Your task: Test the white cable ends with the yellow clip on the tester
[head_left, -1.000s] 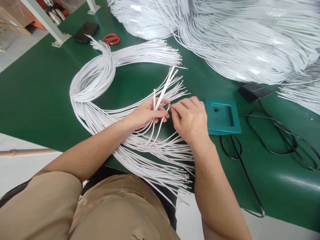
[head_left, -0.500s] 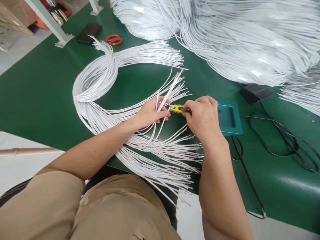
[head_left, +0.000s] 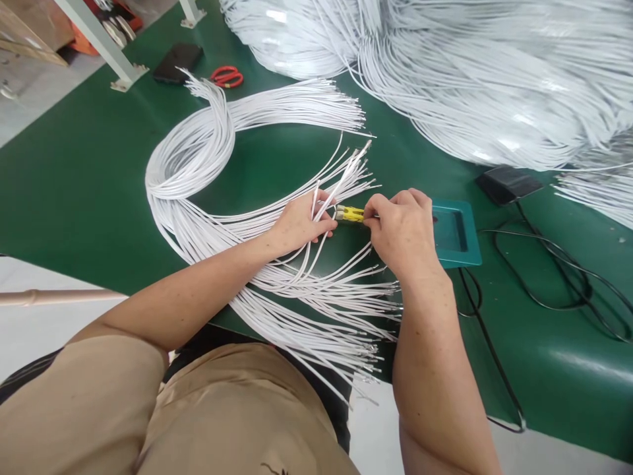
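My left hand [head_left: 305, 219] is closed on a few white wires [head_left: 316, 249], whose lengths run between thumb and fingers. Opposite it, my right hand [head_left: 403, 227] grips a small yellow tool [head_left: 352, 214] with a metal tip, which looks like a pair of snips. Its tip meets the left fingertips at the wires; exactly what it touches there is too small to make out. Around and under the left forearm spreads a looped bundle of white wires [head_left: 185, 178], its loose ends fanned toward the right hand.
Behind lies a large heap of white wires [head_left: 475, 86]. A teal tray [head_left: 472, 231] sits right of my right hand, near a black device [head_left: 508, 185] with a black cable [head_left: 554, 307]. Red-handled scissors [head_left: 227, 76], a dark flat case [head_left: 177, 63] and a metal post [head_left: 106, 46] stand at the back left.
The yellow tool has turned slightly in my right hand, showing a different side. Both hands stay nearly in place, and the left still holds the wires.
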Demonstrator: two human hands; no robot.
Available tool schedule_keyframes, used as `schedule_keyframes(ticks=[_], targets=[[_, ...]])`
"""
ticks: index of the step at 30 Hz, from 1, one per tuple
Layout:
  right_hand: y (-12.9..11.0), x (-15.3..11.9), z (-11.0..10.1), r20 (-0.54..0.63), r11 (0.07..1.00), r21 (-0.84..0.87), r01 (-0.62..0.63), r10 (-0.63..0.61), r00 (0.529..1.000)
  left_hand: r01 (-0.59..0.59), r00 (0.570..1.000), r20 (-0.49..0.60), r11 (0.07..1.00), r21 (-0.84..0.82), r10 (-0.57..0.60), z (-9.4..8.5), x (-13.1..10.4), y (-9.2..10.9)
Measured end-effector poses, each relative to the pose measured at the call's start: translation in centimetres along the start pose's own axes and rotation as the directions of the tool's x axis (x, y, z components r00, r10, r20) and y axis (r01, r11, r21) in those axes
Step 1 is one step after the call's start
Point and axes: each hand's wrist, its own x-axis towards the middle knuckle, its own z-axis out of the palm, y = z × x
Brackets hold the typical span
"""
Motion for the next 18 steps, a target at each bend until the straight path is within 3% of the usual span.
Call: schedule_keyframes(ticks=[2,6,10,15,18], targets=[[0.2,-0.4,-0.2,-0.046,1.0,0.008,-0.03,0.03,0.998,0.005,1.0,0.011,1.0,-0.02,-0.004,-0.1,0.0,0.0],[1.1,-1.4,0.1,-0.205,0.975,-0.038,-0.221,0.209,0.956,0.03,0.999,0.038,0.997,-0.076,-0.028,-0.3,-0.1,0.2],[1.6,-1.7,0.9,-0.216,0.956,-0.029,-0.291,0.278,0.936,0.046,0.998,0.05,0.992,-0.117,-0.04,-0.9,-0.4,0.6],[0.7,-1.3,-0.3,-0.226,0.961,0.119,-0.251,0.272,0.935,-0.022,0.998,0.048,0.978,-0.208,0.033,-1.7,-0.6,0.1],[-0.8,-1.3,-1.4,-0.217,0.926,0.373,-0.057,0.147,0.965,-0.043,0.993,0.092,0.967,-0.252,0.068,-1.9,-0.4,-0.5]])
